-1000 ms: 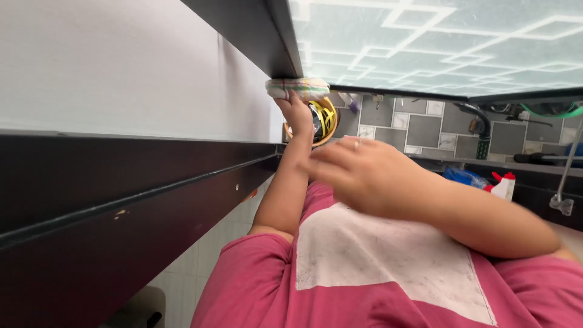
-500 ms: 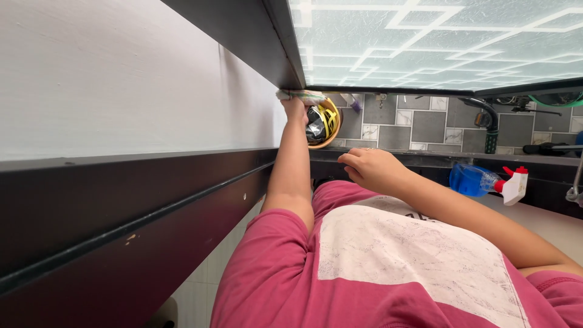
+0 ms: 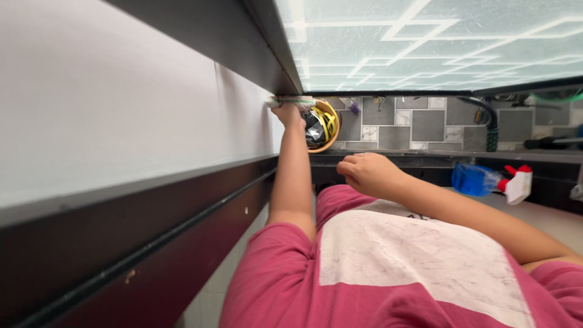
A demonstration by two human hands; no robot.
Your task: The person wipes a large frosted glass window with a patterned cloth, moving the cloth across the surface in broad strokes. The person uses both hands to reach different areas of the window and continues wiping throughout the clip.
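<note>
Pink shirt cloth (image 3: 388,273) fills the near ground at 6 o'clock, with both bare arms running away from it. At 3 o'clock from centre the right hand (image 3: 367,173) rests on the dark tabletop edge (image 3: 425,159), fingers loosely curled together and holding nothing; open room lies beyond it toward a blue spray bottle (image 3: 480,180), well apart at 3 o'clock. Farther off, at 12 o'clock, the left hand (image 3: 288,114) reaches straight up, its fingers clamped on a folded cloth (image 3: 291,101) pressed against the dark frame edge (image 3: 267,42) where the white panel (image 3: 109,109) meets frosted glass (image 3: 437,42). Its long axis lies sideways, 9 to 3 o'clock. Just beside it at 3 o'clock hangs a yellow basket (image 3: 325,124) before grey wall tiles (image 3: 425,124).
</note>
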